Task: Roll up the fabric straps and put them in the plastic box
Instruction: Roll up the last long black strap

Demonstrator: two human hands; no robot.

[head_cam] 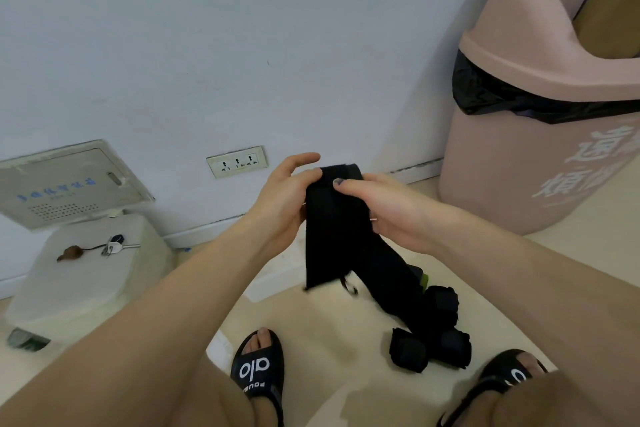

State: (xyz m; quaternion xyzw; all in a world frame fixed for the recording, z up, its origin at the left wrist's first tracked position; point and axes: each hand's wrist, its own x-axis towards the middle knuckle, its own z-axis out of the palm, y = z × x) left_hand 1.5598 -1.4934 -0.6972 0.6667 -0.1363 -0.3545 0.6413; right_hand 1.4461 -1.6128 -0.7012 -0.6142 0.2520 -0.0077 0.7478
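Black strap [332, 218] (folded edge up) between hands.

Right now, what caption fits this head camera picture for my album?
Both hands, left and right, hold up a black fabric strap above rolled straps on the floor.

Probably a home room: wall sockets [237, 161], pink swing-lid bin [540, 94], tiled floor [332, 322].

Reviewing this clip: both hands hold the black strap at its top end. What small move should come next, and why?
Probably begin rolling the top end over itself. The left hand and right hand pinch the black strap at its top, and the rest hangs loose, unrolled, toward the rolled straps on the floor.
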